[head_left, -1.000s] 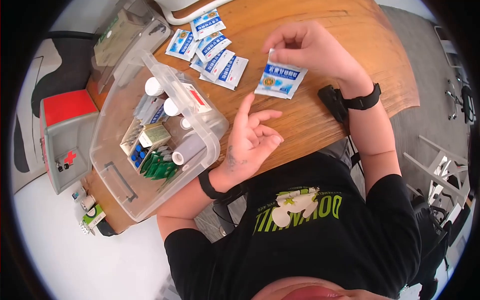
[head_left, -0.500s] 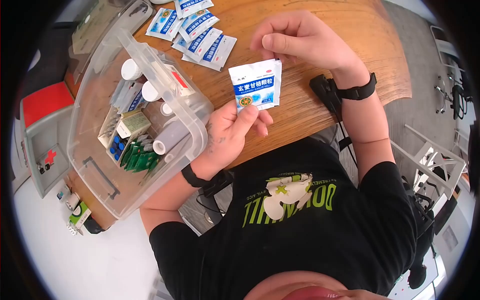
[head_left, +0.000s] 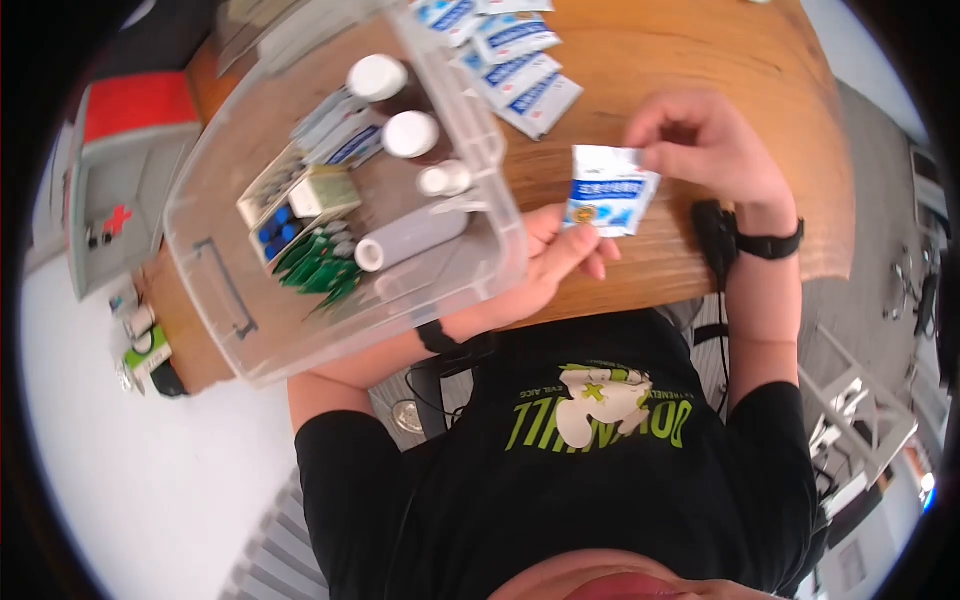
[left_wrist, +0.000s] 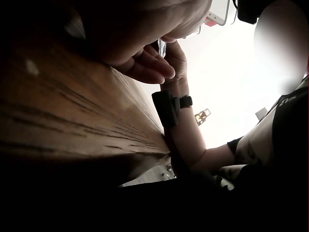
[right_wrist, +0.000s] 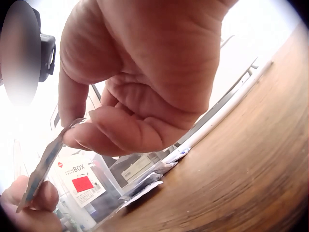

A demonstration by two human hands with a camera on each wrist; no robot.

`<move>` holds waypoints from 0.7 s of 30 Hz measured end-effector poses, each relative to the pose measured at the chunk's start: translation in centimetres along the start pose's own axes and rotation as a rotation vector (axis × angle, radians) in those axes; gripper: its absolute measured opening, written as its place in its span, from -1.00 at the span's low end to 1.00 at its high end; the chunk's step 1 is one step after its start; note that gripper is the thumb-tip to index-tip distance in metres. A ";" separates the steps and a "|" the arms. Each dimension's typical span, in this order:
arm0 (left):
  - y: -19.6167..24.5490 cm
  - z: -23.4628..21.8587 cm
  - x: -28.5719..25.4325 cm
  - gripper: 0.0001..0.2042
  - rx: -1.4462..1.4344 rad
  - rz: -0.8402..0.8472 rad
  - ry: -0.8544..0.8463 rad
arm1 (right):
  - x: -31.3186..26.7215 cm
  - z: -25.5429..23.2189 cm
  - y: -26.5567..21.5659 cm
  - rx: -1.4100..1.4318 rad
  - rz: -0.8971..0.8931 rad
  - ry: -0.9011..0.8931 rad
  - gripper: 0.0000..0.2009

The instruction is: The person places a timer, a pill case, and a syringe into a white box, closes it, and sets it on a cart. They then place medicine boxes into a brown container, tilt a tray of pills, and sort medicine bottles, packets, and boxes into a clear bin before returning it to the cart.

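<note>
Now both hands on sachet (head_left: 608,202), R hand (head_left: 700,150) grip pinching top, L hand (head_left: 560,258) grip pinching bottom; clear bin (head_left: 480,270) beside

One blue-and-white foil sachet (head_left: 608,201) is held; four more sachets (head_left: 515,60) are counted on the table, and one clear plastic box (head_left: 230,300).

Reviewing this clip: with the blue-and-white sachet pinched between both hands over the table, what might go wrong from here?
1. The sachet is held only by fingertip pinches, right hand at its top edge and left hand at its lower corner; it might slip or tear unevenly.
2. The left forearm lies right beside the clear plastic box, whose near end seems to overhang the table; a nudge could tip it.
3. The loose sachets lie close by and could get mixed up.
</note>
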State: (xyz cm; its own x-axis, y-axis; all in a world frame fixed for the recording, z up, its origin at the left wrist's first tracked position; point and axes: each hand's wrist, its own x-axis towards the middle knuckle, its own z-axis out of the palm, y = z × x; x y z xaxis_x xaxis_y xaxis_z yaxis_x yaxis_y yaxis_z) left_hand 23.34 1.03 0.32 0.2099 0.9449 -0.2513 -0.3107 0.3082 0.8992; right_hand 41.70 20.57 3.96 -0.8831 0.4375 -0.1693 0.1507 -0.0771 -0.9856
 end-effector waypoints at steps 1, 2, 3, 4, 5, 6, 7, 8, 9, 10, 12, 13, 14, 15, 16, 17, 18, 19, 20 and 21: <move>0.1 0.1 0.0 -0.70 0.011 -0.007 -0.002 | 0.0 -0.1 0.1 0.016 0.016 -0.001 -0.88; -0.4 -0.1 0.0 -0.72 0.030 -0.040 0.008 | 0.1 -0.1 0.1 0.035 0.030 -0.011 -0.88; -0.5 -0.3 0.0 -0.72 0.104 -0.044 -0.009 | 0.0 -0.1 0.0 0.053 0.048 -0.018 -0.88; -0.4 -0.4 0.0 -0.72 0.176 -0.051 -0.029 | 0.0 -0.2 0.0 0.069 0.068 -0.020 -0.88; -0.2 -0.5 0.1 -0.72 0.249 -0.058 -0.053 | 0.0 -0.4 0.1 0.067 0.068 -0.028 -0.87; 0.2 -0.6 0.0 -0.73 0.283 -0.063 -0.071 | 0.0 -0.5 0.2 0.064 0.069 -0.034 -0.87; 0.7 -0.7 0.0 -0.73 0.316 -0.067 -0.090 | -0.1 -0.6 0.5 0.062 0.071 -0.039 -0.87; 1.0 -0.7 0.1 -0.73 0.345 -0.083 -0.106 | -0.2 -0.7 0.6 0.061 0.091 -0.039 -0.84; 1.1 -0.7 0.3 -0.74 0.373 -0.098 -0.121 | -0.3 -0.8 0.7 0.063 0.080 -0.042 -0.83; 0.5 -0.6 0.3 -0.74 0.316 -0.116 -0.110 | -0.2 -0.8 0.7 0.064 0.065 -0.049 -0.82; -0.2 -0.4 0.2 -0.74 0.252 -0.099 -0.102 | -0.1 -0.7 0.6 0.058 0.062 -0.055 -0.77; -0.3 -0.5 0.3 -0.74 0.219 -0.090 -0.100 | 0.0 -0.7 0.6 0.021 0.046 -0.056 -0.77; -0.6 -0.6 0.3 -0.73 0.218 -0.088 -0.110 | 0.0 -0.7 0.7 -0.015 0.034 -0.054 -0.78; -0.8 -0.6 0.4 -0.72 0.217 -0.085 -0.120 | 0.0 -0.7 0.7 -0.053 0.023 -0.052 -0.78; -1.1 -0.6 0.4 -0.71 0.223 -0.070 -0.121 | 0.0 -0.7 0.8 -0.066 0.028 -0.042 -0.81; -1.3 -0.7 0.4 -0.72 0.252 -0.046 -0.108 | 0.0 -0.6 0.7 -0.105 0.027 -0.041 -0.83; -1.4 -0.7 0.4 -0.72 0.282 -0.022 -0.094 | -0.1 -0.6 0.6 -0.144 0.026 -0.037 -0.84; -0.8 -0.5 0.3 -0.71 0.333 0.010 -0.065 | -0.1 -0.5 0.3 -0.184 0.027 -0.033 -0.85; -0.2 -0.5 0.2 -0.71 0.358 0.022 -0.066 | -0.1 -0.4 0.2 -0.199 0.034 -0.021 -0.86; 0.5 -0.6 0.1 -0.70 0.384 0.033 -0.067 | -0.2 -0.1 0.1 -0.213 0.044 -0.008 -0.87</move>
State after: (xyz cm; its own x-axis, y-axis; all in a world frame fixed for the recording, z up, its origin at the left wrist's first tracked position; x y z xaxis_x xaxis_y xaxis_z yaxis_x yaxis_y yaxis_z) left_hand 22.69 1.30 0.53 0.2697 0.9404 -0.2070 0.0487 0.2014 0.9783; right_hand 41.90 20.60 3.91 -0.8769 0.4308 -0.2133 0.2792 0.0951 -0.9555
